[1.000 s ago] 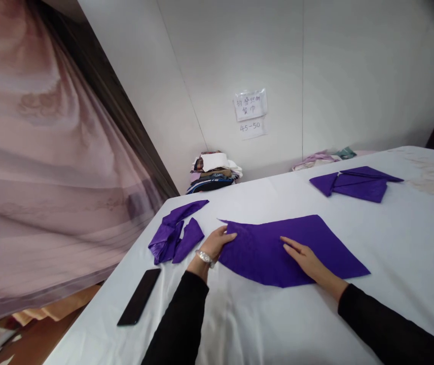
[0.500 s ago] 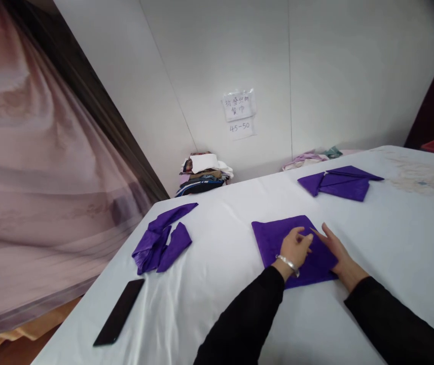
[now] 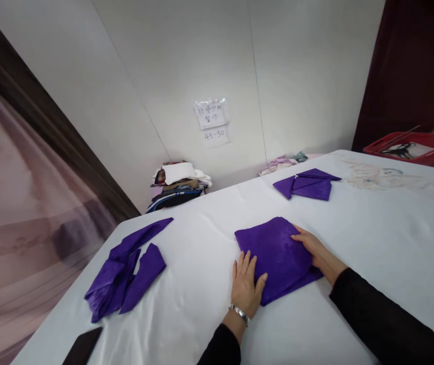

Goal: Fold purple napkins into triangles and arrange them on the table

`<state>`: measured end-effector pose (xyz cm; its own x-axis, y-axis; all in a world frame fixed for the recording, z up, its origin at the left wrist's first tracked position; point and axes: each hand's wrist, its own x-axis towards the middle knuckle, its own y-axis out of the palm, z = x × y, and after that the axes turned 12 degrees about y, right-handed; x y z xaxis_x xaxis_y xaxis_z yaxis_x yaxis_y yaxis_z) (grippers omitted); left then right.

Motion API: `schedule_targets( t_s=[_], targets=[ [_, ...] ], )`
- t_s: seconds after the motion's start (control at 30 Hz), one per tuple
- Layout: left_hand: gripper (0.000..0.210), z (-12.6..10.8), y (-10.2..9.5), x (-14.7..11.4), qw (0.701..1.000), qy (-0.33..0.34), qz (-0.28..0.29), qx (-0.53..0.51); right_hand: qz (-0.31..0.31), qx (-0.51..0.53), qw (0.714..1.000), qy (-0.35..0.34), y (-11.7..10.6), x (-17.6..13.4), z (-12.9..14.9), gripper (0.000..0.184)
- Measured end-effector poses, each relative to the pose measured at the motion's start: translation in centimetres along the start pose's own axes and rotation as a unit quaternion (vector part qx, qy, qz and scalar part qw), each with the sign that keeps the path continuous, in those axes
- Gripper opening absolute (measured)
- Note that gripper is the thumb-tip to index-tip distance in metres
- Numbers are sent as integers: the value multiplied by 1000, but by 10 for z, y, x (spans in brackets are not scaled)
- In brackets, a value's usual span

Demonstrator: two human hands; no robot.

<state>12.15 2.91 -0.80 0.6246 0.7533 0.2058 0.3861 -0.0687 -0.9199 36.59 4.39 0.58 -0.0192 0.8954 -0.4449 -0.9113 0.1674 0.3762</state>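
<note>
A folded purple cloth napkin [image 3: 278, 253] lies on the white-covered table in front of me. My left hand [image 3: 246, 284], with a silver bracelet at the wrist, rests palm down at the napkin's left edge with its fingers stretched out. At the opposite edge, my right hand [image 3: 312, 246] pinches the cloth, thumb on top and the other fingers partly hidden beneath. Farther back on the right sits a purple cloth folded into pointed shapes [image 3: 312, 185]. To the left lies another folded purple cloth [image 3: 114, 279] with two long strips.
A dark flat phone-like object [image 3: 83, 347] lies near the table's left edge. Behind the table are a stack of folded clothes [image 3: 179, 185] and some pinkish cloth [image 3: 280, 163]. A red basket [image 3: 410, 147] stands at the far right. A handwritten sign [image 3: 213, 121] hangs on the wall.
My left hand has moved from above the napkin to its left edge and flattened. The right hand has taken hold of the right edge. The view has turned right, showing the red basket more fully.
</note>
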Motion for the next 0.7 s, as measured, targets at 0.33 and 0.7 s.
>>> schedule_targets(
  t_s=[0.33, 0.7],
  targets=[
    [57, 3, 3, 3, 998, -6, 49, 36, -108, -11, 990, 87, -13, -13, -9, 81],
    [54, 6, 6, -4, 998, 6, 39, 48, -92, -27, 991, 91, -25, -17, -9, 79]
  ],
)
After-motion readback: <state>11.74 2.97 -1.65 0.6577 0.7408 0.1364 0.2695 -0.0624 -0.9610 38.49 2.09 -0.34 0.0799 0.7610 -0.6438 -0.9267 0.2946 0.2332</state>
